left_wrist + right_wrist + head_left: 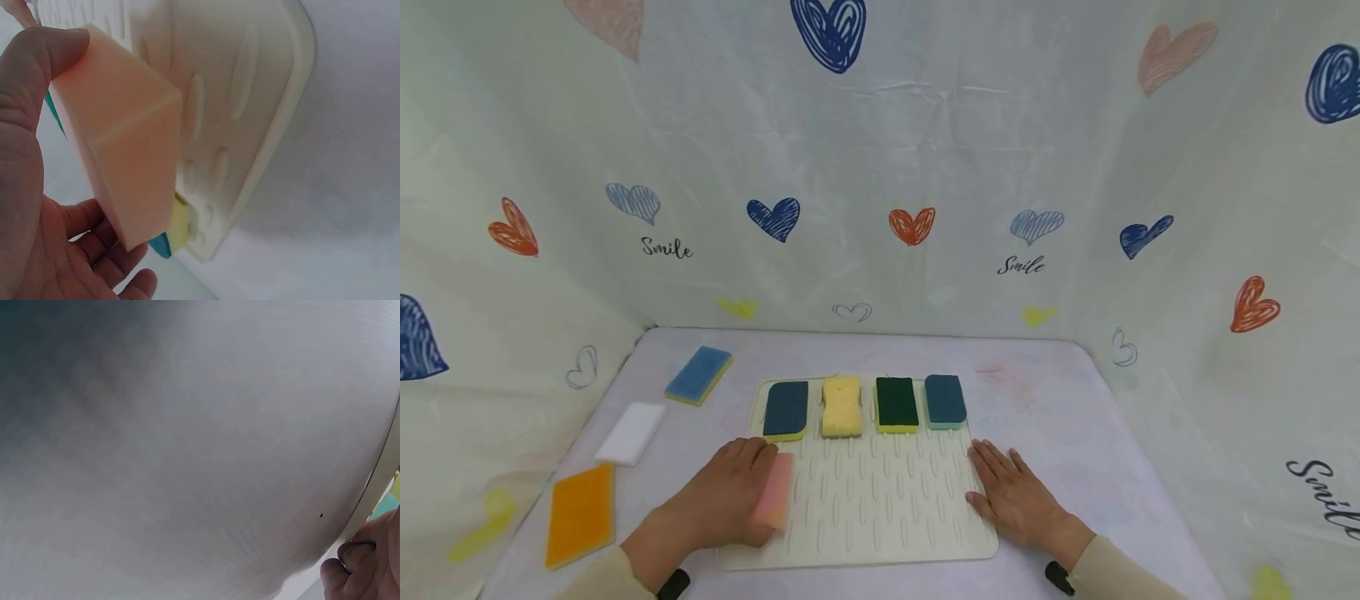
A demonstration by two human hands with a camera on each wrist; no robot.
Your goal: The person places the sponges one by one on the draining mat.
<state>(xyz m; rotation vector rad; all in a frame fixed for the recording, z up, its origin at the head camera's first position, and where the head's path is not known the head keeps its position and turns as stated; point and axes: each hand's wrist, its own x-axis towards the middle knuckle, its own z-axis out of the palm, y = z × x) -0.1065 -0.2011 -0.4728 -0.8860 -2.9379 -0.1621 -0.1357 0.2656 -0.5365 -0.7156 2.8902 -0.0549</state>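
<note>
My left hand (722, 492) grips a pink sponge (778, 492) over the left edge of a cream ridged mat (880, 508). In the left wrist view the thumb is on one end of this thick sponge (134, 137) and the fingers bend at the other. My right hand (1018, 500) rests with straight fingers at the mat's right edge. Along the mat's far side sit a dark blue sponge (786, 408) on yellow, a yellow scalloped sponge (842, 406), a dark green sponge (897, 402) and a blue-teal sponge (945, 398). The right wrist view catches only part of the right hand (365, 562).
Left of the mat, a blue sponge (698, 375), a white sponge (631, 433) and an orange sponge (580, 515) lie on the pale table (1060, 417). A white curtain (940, 150) with printed hearts hangs around the back and sides.
</note>
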